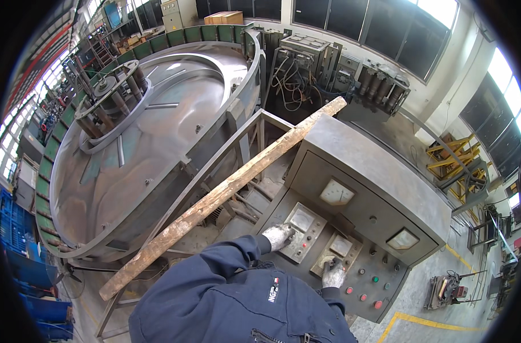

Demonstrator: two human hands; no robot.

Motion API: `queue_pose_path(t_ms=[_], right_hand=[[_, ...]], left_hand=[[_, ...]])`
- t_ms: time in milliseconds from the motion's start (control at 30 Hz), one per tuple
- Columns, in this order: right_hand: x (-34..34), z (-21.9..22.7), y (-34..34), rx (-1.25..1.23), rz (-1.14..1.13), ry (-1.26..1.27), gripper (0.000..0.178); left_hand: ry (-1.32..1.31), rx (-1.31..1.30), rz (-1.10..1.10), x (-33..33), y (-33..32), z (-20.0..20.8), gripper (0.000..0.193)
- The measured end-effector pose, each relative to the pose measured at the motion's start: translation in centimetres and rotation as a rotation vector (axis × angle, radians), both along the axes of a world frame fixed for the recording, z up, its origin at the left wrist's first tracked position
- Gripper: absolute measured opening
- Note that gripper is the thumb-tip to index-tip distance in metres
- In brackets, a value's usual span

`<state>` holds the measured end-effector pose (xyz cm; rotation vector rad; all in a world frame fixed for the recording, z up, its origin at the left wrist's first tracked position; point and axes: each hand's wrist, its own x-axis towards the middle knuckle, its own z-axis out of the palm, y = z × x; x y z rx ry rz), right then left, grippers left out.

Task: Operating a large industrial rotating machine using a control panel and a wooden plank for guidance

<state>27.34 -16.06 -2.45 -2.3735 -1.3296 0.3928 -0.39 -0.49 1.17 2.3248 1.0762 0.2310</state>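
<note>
White-gloved left hand (279, 236), grey-gloved right hand (333, 274) at boxy grey-metal console (363, 208), near edge; can't tell grasps. Adjust gently.

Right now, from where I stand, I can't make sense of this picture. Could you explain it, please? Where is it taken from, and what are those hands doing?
There's no robot here, just a person. A wide, edge-bending camera on their head looks down past their dark blue jacket. Their gloved left hand is at a small meter panel on a grey console; their gloved right hand is at a second panel beside it. I can't tell whether the fingers grip knobs; no loose object shows in either hand. Coloured buttons sit further right on the console. To the left, a long wooden beam slants across the view, and beyond it stands a big round metal structure.
</note>
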Motion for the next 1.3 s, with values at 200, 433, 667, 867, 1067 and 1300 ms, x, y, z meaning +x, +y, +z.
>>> queue_pose_path(t_ms=[200, 433, 667, 867, 1067, 1300], right_hand=[[-0.1, 0.1, 0.0, 0.015, -0.002, -0.003, 0.039], [-0.1, 0.7, 0.1, 0.025, 0.003, 0.003, 0.04], [-0.6, 0.9, 0.1, 0.015, 0.006, 0.004, 0.04], [-0.6, 0.4, -0.2, 0.013, -0.018, 0.024, 0.039], [0.0, -4.4, -0.7, 0.005, 0.332, -0.386, 0.02], [-0.8, 2.2, 0.4, -0.065, -0.054, 0.141, 0.019]], left_hand=[[-0.005, 0.016, -0.008, 0.0, 0.1, 0.1, 0.026], [0.001, 0.022, -0.019, 0.1, 0.3, -0.1, 0.027], [-0.024, 0.026, -0.006, -0.3, -0.1, 0.3, 0.028], [-0.035, 0.047, -0.036, -0.2, 0.5, -0.3, 0.026], [0.04, -0.053, 0.078, -1.7, 1.0, -4.4, 0.028], [-0.029, 0.029, 0.053, 1.3, 0.2, -0.6, 0.025]])
